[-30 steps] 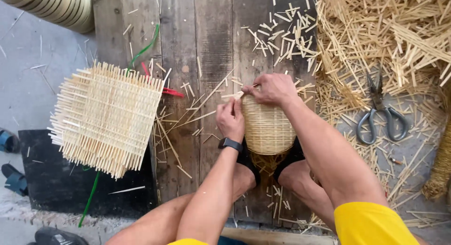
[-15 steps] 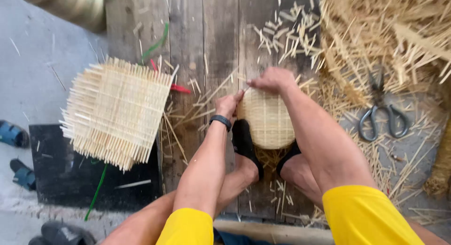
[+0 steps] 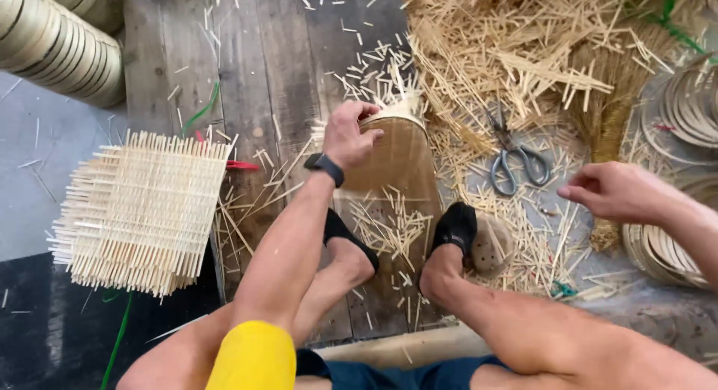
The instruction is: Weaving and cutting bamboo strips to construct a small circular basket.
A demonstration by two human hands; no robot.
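Plank floor (image 3: 254, 61), left hand (image 3: 348, 136) gripping woven basket (image 3: 393, 162)

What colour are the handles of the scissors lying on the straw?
Grey, matching the metal blades; the scissors show clearly in the head view.

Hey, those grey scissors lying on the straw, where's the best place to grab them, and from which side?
Probably by the two loop handles, coming from above on the near side. The scissors lie flat with the handles toward the person and the blades pointing away into the straw pile. The right hand hovers empty just beside them; the left hand is on the woven basket.
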